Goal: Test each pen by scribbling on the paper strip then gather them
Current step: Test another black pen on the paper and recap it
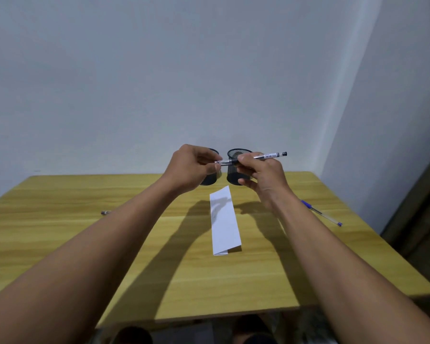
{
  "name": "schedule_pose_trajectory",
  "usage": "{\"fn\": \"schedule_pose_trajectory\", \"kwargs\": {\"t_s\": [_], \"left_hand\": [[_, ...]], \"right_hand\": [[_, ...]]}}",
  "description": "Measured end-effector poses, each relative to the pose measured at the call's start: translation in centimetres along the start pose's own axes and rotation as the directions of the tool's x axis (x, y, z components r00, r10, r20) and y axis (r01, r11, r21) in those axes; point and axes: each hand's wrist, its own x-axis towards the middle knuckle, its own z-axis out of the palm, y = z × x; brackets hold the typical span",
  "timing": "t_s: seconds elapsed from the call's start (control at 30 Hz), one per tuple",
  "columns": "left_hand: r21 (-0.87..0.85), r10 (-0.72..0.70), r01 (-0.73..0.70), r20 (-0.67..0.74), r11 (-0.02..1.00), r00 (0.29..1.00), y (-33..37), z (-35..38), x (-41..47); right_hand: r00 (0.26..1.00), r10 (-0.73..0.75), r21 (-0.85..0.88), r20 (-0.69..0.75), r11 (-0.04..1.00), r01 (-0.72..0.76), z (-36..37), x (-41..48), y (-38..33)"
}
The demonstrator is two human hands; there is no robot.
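Both hands hold one clear pen point(268, 156) level in the air above the table, in front of two black mesh cups. My right hand point(261, 177) grips its barrel; the black end sticks out to the right. My left hand point(191, 167) pinches the pen's left end, likely its cap. A folded white paper strip point(224, 222) lies below on the wooden table point(85, 234), with faint scribbles near its far end. A blue pen point(320, 212) lies on the table to the right. Part of another pen point(106, 212) shows at the left, mostly hidden by my left forearm.
Two black mesh pen cups point(233, 167) stand side by side at the table's far edge, the left one mostly hidden behind my left hand. A pale wall rises right behind them. The table's near edge runs below my forearms.
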Motion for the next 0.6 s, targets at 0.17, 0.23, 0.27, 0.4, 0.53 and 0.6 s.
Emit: {"fn": "schedule_pose_trajectory", "kwargs": {"t_s": [0.17, 0.23, 0.27, 0.4, 0.53, 0.6], "left_hand": [[-0.33, -0.108, 0.114, 0.038, 0.937, 0.993, 0.2, 0.3, -0.6], [-0.417, -0.136, 0.137, 0.031, 0.899, 0.99, 0.2, 0.6, -0.8], [-0.452, -0.146, 0.142, 0.026, 0.881, 0.989, 0.3, 0.8, -0.9], [-0.514, -0.167, 0.15, 0.013, 0.845, 0.986, 0.5, 1.1, -1.1], [-0.542, -0.179, 0.154, 0.007, 0.826, 0.984, 0.1, 1.5, -1.2], [-0.555, -0.188, 0.158, 0.004, 0.817, 0.982, -0.2, 2.0, -1.5]], "right_hand": [[0.999, 0.033, 0.056, 0.03, 0.998, -0.035, 0.2, 0.0, -0.1], [0.998, 0.045, 0.097, 0.038, 0.994, -0.049, 0.5, 0.0, 0.1], [0.998, 0.05, 0.109, 0.039, 0.993, -0.054, 0.6, 0.0, 0.2], [0.997, 0.069, 0.147, 0.039, 0.986, -0.074, 0.7, 0.0, 0.4], [0.996, 0.085, 0.168, 0.027, 0.982, -0.088, 0.8, -0.1, 1.0], [0.995, 0.099, 0.204, 0.012, 0.974, -0.1, 0.9, -0.4, 1.7]]}}
